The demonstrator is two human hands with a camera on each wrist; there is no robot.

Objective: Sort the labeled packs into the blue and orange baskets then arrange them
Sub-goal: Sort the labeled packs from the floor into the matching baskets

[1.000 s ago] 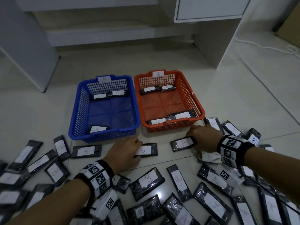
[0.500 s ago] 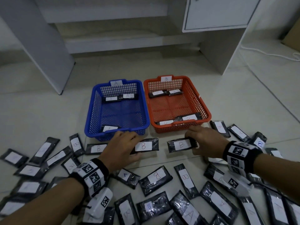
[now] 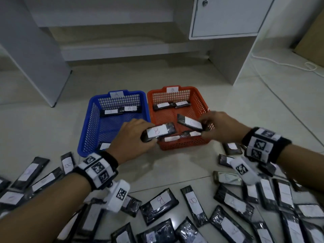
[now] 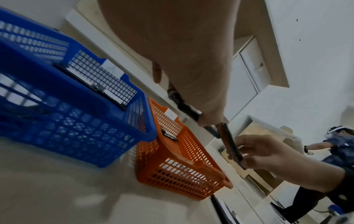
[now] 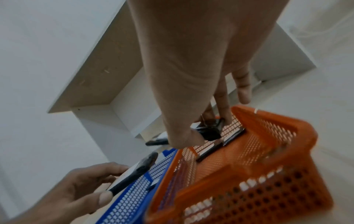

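The blue basket [image 3: 84, 137] tagged A and the orange basket [image 3: 184, 146] tagged B stand side by side on the floor. My left hand [image 3: 140, 137] grips a black pack labeled B [image 3: 159, 131] above the gap between the baskets, at the orange one's near left corner. My right hand [image 3: 206, 128] pinches another labeled pack [image 3: 190, 122], tilted, over the orange basket's inside. In the right wrist view that pack [image 5: 209, 130] hangs above the orange basket [image 5: 249, 174]. In the left wrist view my left hand's pack [image 4: 184, 106] shows edge-on. Both baskets hold a few packs.
Several loose labeled packs [image 3: 159, 202] lie on the tiled floor in front of and beside the baskets. A white desk with a cabinet door [image 3: 226, 16] stands behind them. A white cable [image 3: 280, 64] runs along the floor at the right. Another person [image 4: 341, 151] is at the far right.
Both hands have lifted their B packs off the floor and carried them forward and up to the orange basket. The head view has tilted up.
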